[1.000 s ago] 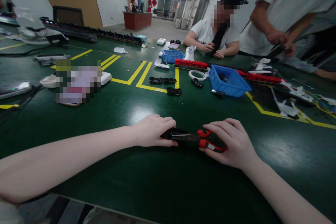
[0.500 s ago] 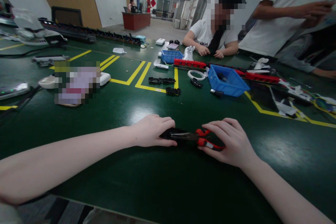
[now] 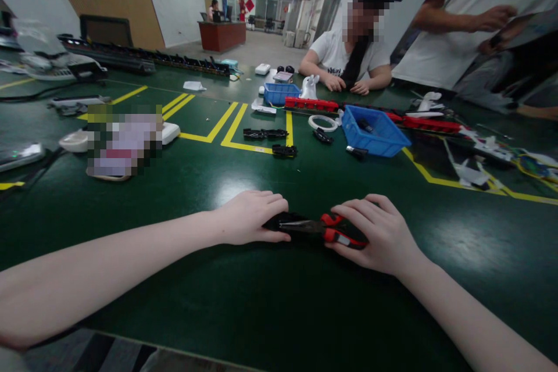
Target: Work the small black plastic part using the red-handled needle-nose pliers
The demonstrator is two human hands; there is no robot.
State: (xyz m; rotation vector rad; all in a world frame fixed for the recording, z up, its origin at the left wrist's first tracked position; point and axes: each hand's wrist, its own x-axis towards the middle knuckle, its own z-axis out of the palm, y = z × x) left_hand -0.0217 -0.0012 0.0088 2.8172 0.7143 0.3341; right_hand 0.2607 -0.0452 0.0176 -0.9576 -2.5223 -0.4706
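Note:
My right hand (image 3: 377, 232) grips the red-and-black handles of a pair of long-nose pliers (image 3: 307, 225), whose jaws point left. Between the thumb and fingers of my left hand (image 3: 255, 218) is a black part (image 3: 274, 221); its far end is covered by the hand, so its exact kind does not show. The plier jaws lie over or against this black part, close to my left fingertips. Both hands rest low over the green table (image 3: 244, 296), near its front edge.
Small black parts (image 3: 265, 133) lie ahead inside yellow tape lines. Behind them stand a blue bin (image 3: 375, 133), a white cable coil (image 3: 322, 122) and a smaller blue bin (image 3: 281, 93). A phone (image 3: 126, 145) is at left. One person (image 3: 349, 64) sits opposite; another stands at right.
My hands, the pliers and the black part keep nearly the same pose. The whole view has shifted slightly, and the standing person's hands at right have moved.

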